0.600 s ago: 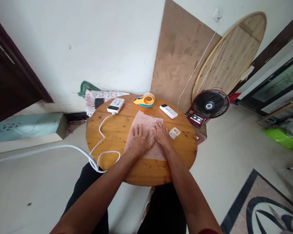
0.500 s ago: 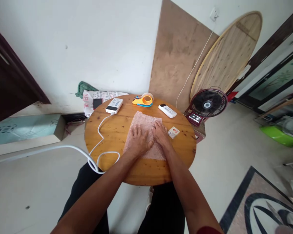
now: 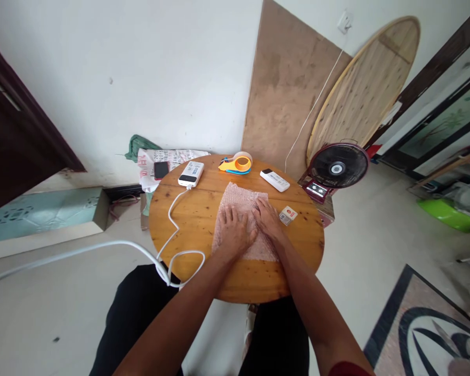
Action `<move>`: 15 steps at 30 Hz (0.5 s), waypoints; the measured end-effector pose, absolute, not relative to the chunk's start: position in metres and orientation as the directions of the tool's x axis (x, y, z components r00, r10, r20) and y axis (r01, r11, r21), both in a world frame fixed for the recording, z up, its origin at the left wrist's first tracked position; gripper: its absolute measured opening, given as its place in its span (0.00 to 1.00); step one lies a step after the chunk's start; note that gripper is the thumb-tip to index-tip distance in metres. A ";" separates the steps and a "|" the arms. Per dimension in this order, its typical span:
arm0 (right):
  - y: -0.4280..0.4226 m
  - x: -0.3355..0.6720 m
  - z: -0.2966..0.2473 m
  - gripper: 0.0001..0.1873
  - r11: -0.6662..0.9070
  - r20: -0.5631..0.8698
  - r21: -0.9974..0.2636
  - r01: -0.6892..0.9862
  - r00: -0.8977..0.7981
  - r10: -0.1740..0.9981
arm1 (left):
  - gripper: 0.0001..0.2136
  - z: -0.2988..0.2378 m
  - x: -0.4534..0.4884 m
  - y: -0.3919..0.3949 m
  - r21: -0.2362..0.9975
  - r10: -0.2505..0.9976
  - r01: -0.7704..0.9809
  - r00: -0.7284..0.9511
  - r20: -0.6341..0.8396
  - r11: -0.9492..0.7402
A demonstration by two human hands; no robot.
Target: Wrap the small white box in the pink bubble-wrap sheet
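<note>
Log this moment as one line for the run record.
left hand: flat on bubble wrap | right hand: flat on bubble wrap | round wooden table | behind: tape dispenser, power bank, remote

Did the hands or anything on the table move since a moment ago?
Nothing really moved; only the camera view shifted a little. The left hand and right hand lie flat, side by side, on the bubble wrap as before. The tape dispenser, remote, power bank and small card kept their places on the round table.

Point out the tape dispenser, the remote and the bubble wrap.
tape dispenser [image 3: 235, 164], head view, on its orange body.
remote [image 3: 274, 180], head view, middle of its white face.
bubble wrap [image 3: 238, 196], head view, bare far part.
</note>
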State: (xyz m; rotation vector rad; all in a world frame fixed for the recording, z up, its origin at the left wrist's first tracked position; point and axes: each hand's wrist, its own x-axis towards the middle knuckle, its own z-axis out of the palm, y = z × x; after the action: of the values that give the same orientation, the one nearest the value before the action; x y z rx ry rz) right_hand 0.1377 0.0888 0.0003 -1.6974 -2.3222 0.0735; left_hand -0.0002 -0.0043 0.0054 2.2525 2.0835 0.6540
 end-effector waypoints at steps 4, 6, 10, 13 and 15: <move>0.089 0.139 -0.001 0.26 0.330 0.192 -0.180 0.927 -0.296 0.936 | 0.29 0.007 0.000 -0.005 0.321 0.955 0.941 0.008 0.295 -0.107; 0.088 0.139 -0.001 0.26 0.341 0.203 -0.180 0.922 -0.305 0.931 | 0.28 0.008 0.001 -0.005 0.334 0.957 0.938 -0.007 0.290 -0.094; 0.088 0.140 -0.001 0.26 0.359 0.229 -0.200 0.912 -0.313 0.922 | 0.29 0.007 0.001 -0.006 0.331 0.958 0.940 -0.015 0.287 -0.084; 0.090 0.140 -0.004 0.26 0.348 0.216 -0.202 0.915 -0.305 0.928 | 0.29 0.006 0.001 -0.006 0.326 0.957 0.942 -0.014 0.290 -0.085; 0.092 0.140 -0.005 0.26 0.339 0.205 -0.197 0.920 -0.300 0.932 | 0.29 0.006 0.001 -0.006 0.323 0.958 0.942 -0.011 0.286 -0.085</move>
State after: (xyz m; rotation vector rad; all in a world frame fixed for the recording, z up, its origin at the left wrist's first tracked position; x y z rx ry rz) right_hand 0.1404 0.0918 -0.0052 -1.6572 -2.3256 0.0608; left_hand 0.0011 -0.0063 0.0064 2.1836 2.1002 0.6857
